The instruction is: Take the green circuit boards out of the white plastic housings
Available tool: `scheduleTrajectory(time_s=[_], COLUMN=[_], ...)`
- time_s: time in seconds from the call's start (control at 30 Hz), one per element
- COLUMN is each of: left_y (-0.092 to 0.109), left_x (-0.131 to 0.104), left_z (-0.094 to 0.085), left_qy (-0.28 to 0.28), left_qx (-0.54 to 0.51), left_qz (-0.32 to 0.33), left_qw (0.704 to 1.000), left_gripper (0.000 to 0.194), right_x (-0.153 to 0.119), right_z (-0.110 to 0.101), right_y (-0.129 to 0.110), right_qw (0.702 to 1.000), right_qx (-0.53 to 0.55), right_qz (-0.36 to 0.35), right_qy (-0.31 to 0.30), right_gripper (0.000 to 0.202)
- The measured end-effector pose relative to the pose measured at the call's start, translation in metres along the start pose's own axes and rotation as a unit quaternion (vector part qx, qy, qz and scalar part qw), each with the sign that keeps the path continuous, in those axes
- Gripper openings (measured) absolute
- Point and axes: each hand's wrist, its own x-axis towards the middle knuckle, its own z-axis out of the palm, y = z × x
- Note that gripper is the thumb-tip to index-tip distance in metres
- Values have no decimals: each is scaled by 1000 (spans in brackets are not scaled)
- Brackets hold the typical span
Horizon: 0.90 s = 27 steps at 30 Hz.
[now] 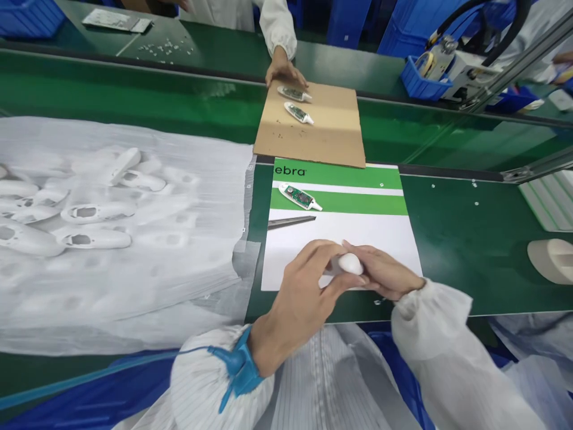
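My left hand (308, 280) and my right hand (385, 269) meet in front of me, both closed around a white plastic housing (351, 263). Only its rounded end shows; fingers cover the rest. Beneath them lies a white and green printed sheet (340, 236). On that sheet, beyond my left hand, rest dark tweezers (292, 222) and an open white half-shell with a green circuit board (299, 196). A blue strap with a cord (242, 361) circles my left wrist.
White shells (96, 212) lie on bubble wrap (201, 286) at left. A cardboard sheet (313, 140) on the conveyor carries two board-filled shells (293, 94); another person's hand (284, 70) touches its far edge. A roundish beige object (551, 261) stands at right.
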Motion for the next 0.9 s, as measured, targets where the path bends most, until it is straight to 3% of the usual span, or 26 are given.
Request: scheduleTrajectory(time_s=[0.03,0.07,0.17,0.23,0.3,0.37,0.5,0.57,0.77,0.9], left_y=[-7,-15,-45,-63,-74,-80,-81,-82,-92,-106], left_x=[-1,-2,-8,-12,-18,-23,-30,-31,-25,-30], left_z=[-5,-10,-22,-26,-27,-27,-28,-30,-38,-38], left_qy=[-12,-20,-21,-20,-25,-33,-44,-42,-32,-22], left_qx=[33,74,194,248,287,314,332,335,340,364], left_qz=[-1,1,8,4,-2,-10,-23,-26,-2,32], left_qw=[999,997,981,968,958,949,942,941,940,930], left_gripper=[26,26,26,27,28,27,27,28,22,22], right_x=[5,11,38,62,86,109,148,170,263,319], right_z=[-21,-44,-120,-161,-188,-201,-197,-186,-119,-64], right_y=[-2,-5,-20,-31,-39,-45,-60,-72,-130,-164], right_qw=[997,995,968,944,925,899,828,815,854,856], right_qx=[31,41,-1,-31,-69,-124,-256,-313,-403,-425], right_qz=[63,95,85,76,71,68,42,6,-125,-163], right_qy=[-28,-3,237,318,368,415,497,487,305,246], right_gripper=[49,45,23,16,21,32,36,40,38,52])
